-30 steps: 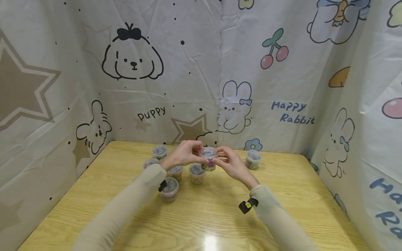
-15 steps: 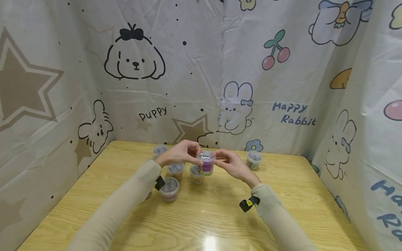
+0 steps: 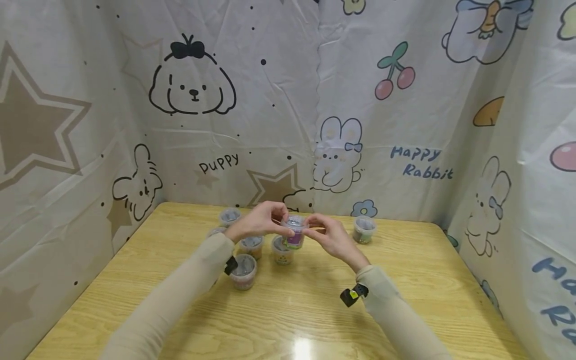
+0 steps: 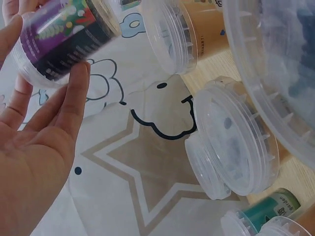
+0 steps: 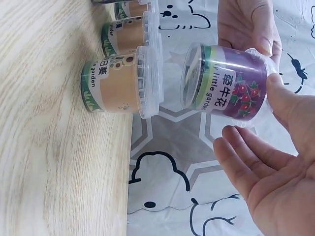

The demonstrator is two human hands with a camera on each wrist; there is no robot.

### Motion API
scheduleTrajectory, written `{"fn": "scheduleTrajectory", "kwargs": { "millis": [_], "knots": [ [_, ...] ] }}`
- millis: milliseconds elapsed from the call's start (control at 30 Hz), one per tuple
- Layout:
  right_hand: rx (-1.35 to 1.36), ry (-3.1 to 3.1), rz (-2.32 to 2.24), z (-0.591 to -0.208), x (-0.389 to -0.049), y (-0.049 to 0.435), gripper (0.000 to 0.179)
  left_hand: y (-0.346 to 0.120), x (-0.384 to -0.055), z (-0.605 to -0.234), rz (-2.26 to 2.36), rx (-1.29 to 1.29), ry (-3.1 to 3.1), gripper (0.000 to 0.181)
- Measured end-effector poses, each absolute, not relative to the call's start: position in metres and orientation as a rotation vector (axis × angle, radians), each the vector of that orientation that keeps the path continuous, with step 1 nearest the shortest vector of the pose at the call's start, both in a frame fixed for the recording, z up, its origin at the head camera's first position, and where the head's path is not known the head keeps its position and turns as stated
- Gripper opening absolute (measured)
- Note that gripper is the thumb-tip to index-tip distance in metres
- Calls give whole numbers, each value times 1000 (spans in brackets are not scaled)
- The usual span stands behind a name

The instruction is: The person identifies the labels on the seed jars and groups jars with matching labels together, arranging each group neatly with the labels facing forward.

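A purple-labelled plastic cup [image 3: 294, 240] with a clear lid [image 3: 295, 220] is held above the table between both hands. My left hand [image 3: 266, 220] grips it near the lid from the left, thumb towards me. From the other side my right hand [image 3: 332, 234] pinches the lid's edge; in the right wrist view its thumb touches the lid and its fingers lie close to the rim. That view shows "little garden" and red flowers on the purple cup [image 5: 231, 91]. Just below and left of it stands an orange-labelled lidded cup [image 3: 282, 255].
Several similar lidded cups stand at the left of the wooden table [image 3: 306, 305], among them a pinkish cup [image 3: 243, 279] and a back-left cup [image 3: 230, 216]. My left arm partly covers some. One greenish cup [image 3: 363, 233] stands alone at the right. Printed curtains [image 3: 279, 100] enclose the table.
Over the last second the purple cup has come slightly left and tilted so more of its label shows. Both hands have kept hold of it, with small shifts of the fingers.
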State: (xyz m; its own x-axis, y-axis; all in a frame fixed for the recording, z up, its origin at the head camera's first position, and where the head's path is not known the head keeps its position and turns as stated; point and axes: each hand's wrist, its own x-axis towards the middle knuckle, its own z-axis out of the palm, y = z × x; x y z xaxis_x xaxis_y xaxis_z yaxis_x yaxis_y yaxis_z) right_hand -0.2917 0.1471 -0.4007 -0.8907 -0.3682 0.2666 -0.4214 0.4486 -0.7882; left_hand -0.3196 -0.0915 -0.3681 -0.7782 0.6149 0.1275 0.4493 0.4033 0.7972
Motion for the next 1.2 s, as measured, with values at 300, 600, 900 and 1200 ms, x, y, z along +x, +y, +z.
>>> {"fn": "scheduleTrajectory", "kwargs": {
  "millis": [300,600,900,1200],
  "knots": [
    [840,-2612,1561,-405,-293,158,26,-95,-318,-370,1295,1027,2443,34],
    [931,-2597,1602,-410,-293,156,23,-100,-317,-371,1336,1038,2334,30],
    [982,-2548,1605,-410,-290,148,15,-104,-308,-371,1274,960,2449,34],
    [829,-2570,1617,-406,-287,142,21,-105,-303,-372,1346,924,2542,32]
  ]
}}
